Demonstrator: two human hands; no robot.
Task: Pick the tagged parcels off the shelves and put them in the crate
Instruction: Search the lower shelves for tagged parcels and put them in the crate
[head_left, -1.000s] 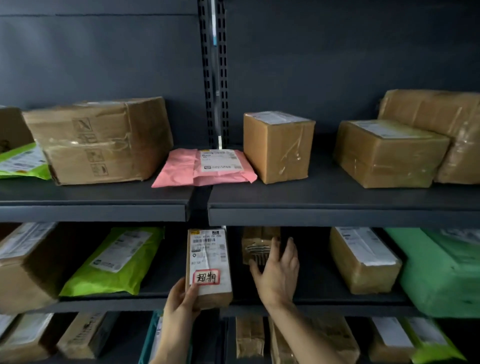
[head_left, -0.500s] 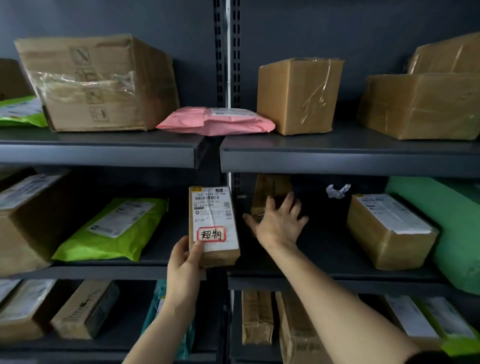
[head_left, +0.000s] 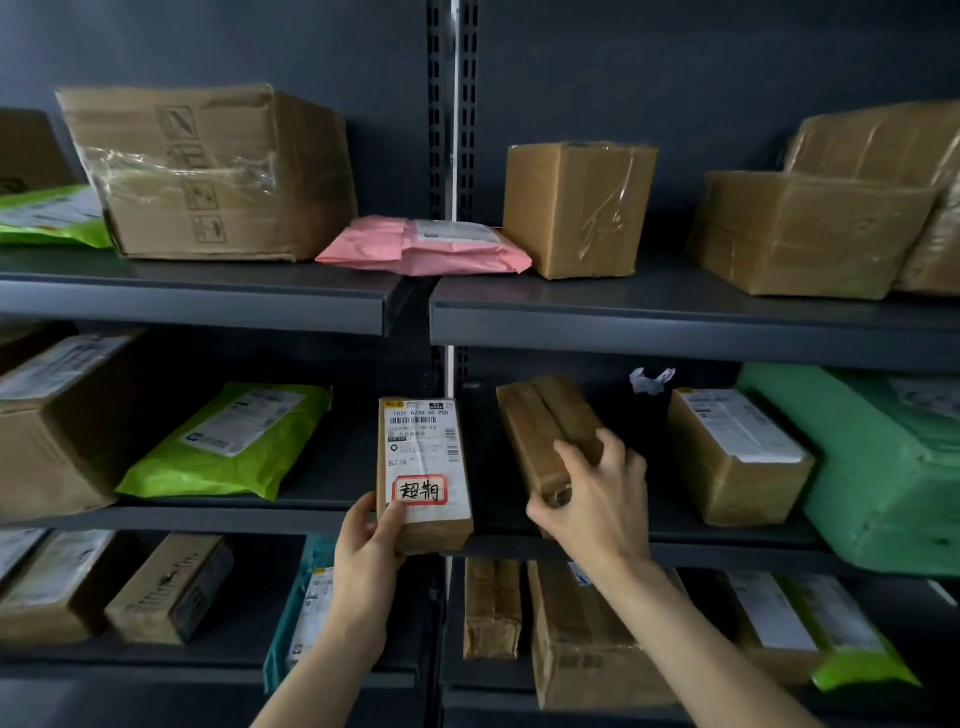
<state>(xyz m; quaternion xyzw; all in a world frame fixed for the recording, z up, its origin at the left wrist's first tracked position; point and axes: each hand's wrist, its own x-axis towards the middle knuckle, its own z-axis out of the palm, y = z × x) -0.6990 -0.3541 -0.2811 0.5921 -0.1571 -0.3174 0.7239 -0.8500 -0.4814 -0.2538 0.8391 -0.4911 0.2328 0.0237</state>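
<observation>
Parcel (head_left: 423, 457), small brown box with white label and red-bordered handwritten tag (head_left: 420, 490): held upright, gripped at its lower end by the left hand (head_left: 366, 543), before the front edge of the middle shelf (head_left: 208, 519), where the two bays meet. Second brown parcel (head_left: 540, 426), taped, tilted: gripped at its near end by the right hand (head_left: 597, 501), at the left front corner of the right bay.

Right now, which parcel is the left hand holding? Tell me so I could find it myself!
Find the slotted metal post running down the middle of the dark shelving. At the middle shelf, the left hand holds up a small brown parcel. Only it carries a red-bordered tag with black handwriting under its white shipping label; the taped parcel in the right hand shows none.
</observation>
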